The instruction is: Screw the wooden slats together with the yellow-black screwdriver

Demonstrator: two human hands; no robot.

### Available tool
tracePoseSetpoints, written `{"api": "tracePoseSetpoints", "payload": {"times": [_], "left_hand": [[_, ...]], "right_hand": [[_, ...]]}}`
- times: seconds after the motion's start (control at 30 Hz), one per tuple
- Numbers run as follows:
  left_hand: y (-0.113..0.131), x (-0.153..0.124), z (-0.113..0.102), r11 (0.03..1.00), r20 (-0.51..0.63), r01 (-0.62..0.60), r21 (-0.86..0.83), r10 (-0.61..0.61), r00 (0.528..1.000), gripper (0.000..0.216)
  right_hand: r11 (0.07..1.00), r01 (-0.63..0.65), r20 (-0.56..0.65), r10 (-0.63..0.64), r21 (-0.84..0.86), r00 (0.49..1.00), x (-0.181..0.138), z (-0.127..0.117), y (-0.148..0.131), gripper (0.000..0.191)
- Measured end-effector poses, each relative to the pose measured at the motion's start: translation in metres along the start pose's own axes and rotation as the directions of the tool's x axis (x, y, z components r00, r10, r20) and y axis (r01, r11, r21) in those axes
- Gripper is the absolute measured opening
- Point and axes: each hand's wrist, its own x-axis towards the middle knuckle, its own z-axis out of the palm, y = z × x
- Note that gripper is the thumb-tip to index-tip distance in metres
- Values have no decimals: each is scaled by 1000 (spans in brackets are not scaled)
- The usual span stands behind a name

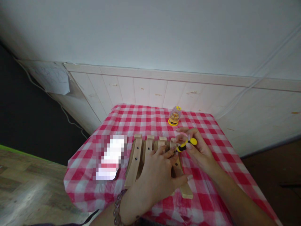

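Observation:
My right hand grips a yellow-and-black screwdriver, its tip pointing down and left at a wooden slat. Under both hands lies a wooden piece of several curved slats with dark screw heads in them, fixed across a crosspiece. Spread over the middle slats, my left hand presses on the wood, thumb out to the right and fingertips beside the screwdriver's tip. That hand hides much of the wood and the exact spot where the tip meets it.
A red-and-white checked cloth covers the table. Left of the wood lies a phone with a blurred screen. At the back stands a clear container of screwdriver bits with yellow ends. White panelling borders the far edge.

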Motion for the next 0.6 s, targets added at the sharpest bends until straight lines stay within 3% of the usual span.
{"api": "tracePoseSetpoints", "payload": {"times": [0.17, 0.3, 0.37, 0.47, 0.6], "left_hand": [[-2, 1, 3, 1000, -5, -22, -5, 22, 1000, 43], [-1, 1, 2, 1000, 1, -13, -1, 13, 1000, 47], [-1, 1, 1, 1000, 5, -9, 1, 9, 1000, 45], [0, 0, 0, 1000, 12, -2, -2, 2, 1000, 44], [1, 0, -1, 1000, 23, 1, -1, -1, 1000, 45]], "right_hand": [[996, 2, 34, -5, 85, 999, -1, 7, 0, 19], [987, -63, 6, 63, 150, 998, 1, 13, -5, 44], [984, -90, 11, 90, 155, 996, 2, 12, -4, 44], [995, -63, -16, 64, 80, 998, 1, 4, 2, 34], [985, -2, -35, -4, -170, 999, -1, -9, 7, 31]]}}
